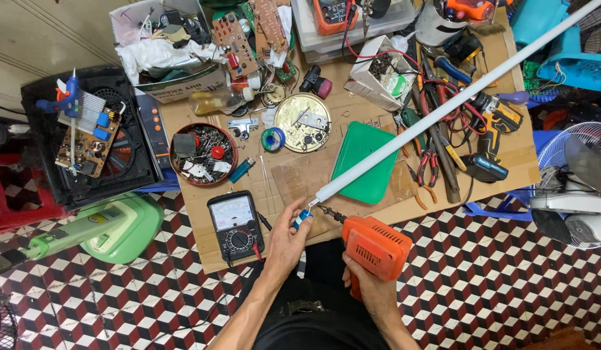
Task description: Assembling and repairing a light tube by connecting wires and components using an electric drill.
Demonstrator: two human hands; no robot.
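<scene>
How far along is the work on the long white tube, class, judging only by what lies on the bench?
Done: the long white tube lies across the cardboard bench, tools spread around it. In hand: the left hand pinches a blue-handled screwdriver at the tube's near end, while the right hand grips an orange drill pointed there. Left: the tube's end looks closed; whether any fastener is out cannot be told.

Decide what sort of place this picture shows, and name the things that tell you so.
Probably a small electrical repair workshop. A cardboard-covered bench holds a multimeter, bare circuit boards and pliers, while the right hand grips an orange drill.
</scene>
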